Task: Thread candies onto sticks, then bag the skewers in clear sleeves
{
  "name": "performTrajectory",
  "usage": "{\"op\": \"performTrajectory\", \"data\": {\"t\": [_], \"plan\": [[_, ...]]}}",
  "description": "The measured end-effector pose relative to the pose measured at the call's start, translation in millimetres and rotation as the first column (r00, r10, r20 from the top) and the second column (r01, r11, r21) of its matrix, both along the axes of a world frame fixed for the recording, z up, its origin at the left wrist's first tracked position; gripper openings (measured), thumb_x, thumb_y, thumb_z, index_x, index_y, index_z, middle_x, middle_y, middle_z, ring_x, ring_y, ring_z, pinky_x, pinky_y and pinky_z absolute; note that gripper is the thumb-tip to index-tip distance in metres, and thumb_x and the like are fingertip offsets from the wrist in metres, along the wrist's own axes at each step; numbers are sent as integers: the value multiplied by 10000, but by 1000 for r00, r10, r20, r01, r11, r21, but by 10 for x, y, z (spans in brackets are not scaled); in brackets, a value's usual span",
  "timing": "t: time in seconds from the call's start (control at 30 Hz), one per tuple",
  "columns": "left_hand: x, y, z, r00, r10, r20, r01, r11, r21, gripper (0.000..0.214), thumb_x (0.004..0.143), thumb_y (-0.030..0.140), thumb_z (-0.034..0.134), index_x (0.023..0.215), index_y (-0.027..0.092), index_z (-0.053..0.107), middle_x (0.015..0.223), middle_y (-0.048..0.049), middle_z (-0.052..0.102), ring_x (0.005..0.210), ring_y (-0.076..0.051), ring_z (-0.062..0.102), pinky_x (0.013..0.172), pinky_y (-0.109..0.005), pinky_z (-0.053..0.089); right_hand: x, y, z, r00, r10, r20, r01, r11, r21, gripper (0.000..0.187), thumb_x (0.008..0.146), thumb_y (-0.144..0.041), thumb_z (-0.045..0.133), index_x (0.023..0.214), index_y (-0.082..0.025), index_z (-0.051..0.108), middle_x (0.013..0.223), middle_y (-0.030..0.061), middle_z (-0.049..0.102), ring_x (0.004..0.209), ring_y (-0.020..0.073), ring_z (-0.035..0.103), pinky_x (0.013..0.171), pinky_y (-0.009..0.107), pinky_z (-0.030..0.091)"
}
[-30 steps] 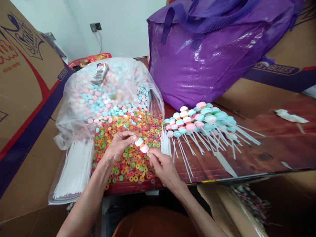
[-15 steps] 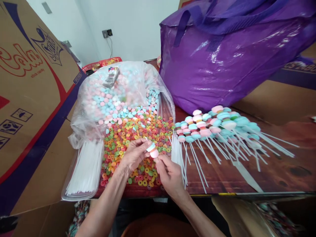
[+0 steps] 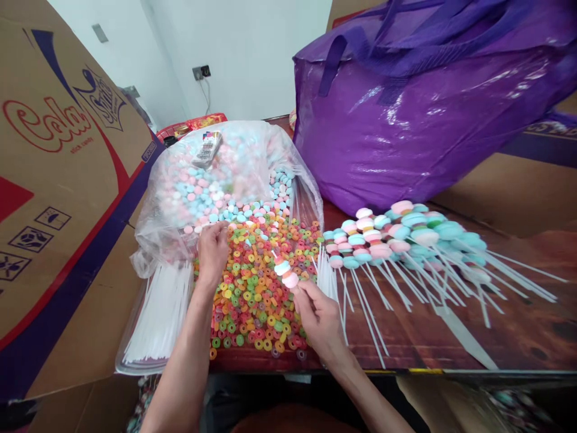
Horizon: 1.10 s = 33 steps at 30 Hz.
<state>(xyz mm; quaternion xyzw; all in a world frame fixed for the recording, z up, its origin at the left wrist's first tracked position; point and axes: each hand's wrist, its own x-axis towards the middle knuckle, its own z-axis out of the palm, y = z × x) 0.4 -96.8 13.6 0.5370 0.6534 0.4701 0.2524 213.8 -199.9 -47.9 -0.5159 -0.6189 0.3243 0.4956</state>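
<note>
My right hand pinches a candy skewer by its stick, just below the candies. On the skewer, pink, white and blue marshmallows alternate with orange gummy rings, and a bit of white stick pokes out at the tip. My left hand is at the far left of the gummy ring pile, beside the loose marshmallows. Its fingers are curled together, and whatever they may hold is hidden. Behind the rings, pastel marshmallows spill from a clear plastic bag.
White sticks fill a clear tray at left. Finished skewers are heaped at right, near a flat white blade-like strip. A large purple bag stands behind them. A cardboard box borders the left side.
My left hand has let go of the skewer and moved left and up to the marshmallows' edge. My right hand still holds the skewer. The view has shifted slightly.
</note>
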Motion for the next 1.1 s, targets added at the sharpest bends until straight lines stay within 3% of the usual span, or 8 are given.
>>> {"op": "performTrajectory", "data": {"t": [0.03,0.13,0.2,0.3,0.47,0.67,0.9,1.1], "plan": [[-103,104,-14,983,83,-162,-77,996,38,208,828,230,588,962,167,735,1004,-98,656,963,-234,603,860,-344,465,-9,-8,1,1000,-1,6,1,1000,3,248,985,-295,446,786,-198,560,583,-57,382,494,99,363,475,222,303],[-305,309,-98,927,2,-374,-18,999,-40,206,801,193,571,940,176,722,965,-86,675,908,-230,622,851,-353,461,-28,-27,14,999,2,32,-3,1000,15,230,985,-284,455,818,-194,585,611,-48,388,528,106,374,487,221,309],[-357,347,-140,918,-50,-392,24,997,-70,153,794,218,581,902,186,685,899,-56,684,820,-205,624,783,-324,464,-31,-29,20,999,4,42,-4,1000,17,231,987,-276,454,812,-195,581,619,-45,398,537,107,380,489,221,308],[-358,331,-126,926,2,-377,-13,1000,-28,68,768,249,610,798,188,608,849,-31,671,753,-178,610,722,-289,449,-27,-21,15,999,-5,42,4,1000,24,239,987,-268,451,790,-196,566,621,-45,396,538,106,382,488,222,305],[-226,454,-26,897,100,-431,-56,992,114,219,788,234,584,995,192,645,838,-21,625,721,-172,580,720,-299,440,-30,-14,-4,999,1,46,-2,1000,28,233,985,-262,454,797,-191,572,621,-49,386,531,101,379,489,221,305],[-87,841,-86,756,-152,-637,270,959,91,228,849,192,507,926,182,721,958,-95,651,859,-217,611,808,-327,452,-28,-19,0,999,2,36,-2,1000,3,218,981,-270,458,829,-184,588,599,-60,378,500,93,368,478,217,305],[-194,894,-145,591,-337,-733,408,909,-89,257,857,194,488,940,187,731,1012,-116,682,975,-262,621,875,-355,462,-32,-23,-16,999,0,38,1,1000,-9,225,975,-279,464,816,-180,588,598,-58,391,502,92,385,482,215,304],[-184,1020,-75,507,-465,-726,485,850,-206,305,688,71,538,879,206,734,954,-77,709,964,-253,629,879,-331,464,-44,-24,-41,1000,-5,21,5,999,-37,233,973,-287,468,807,-177,589,587,-63,373,495,88,375,484,213,298]]}}
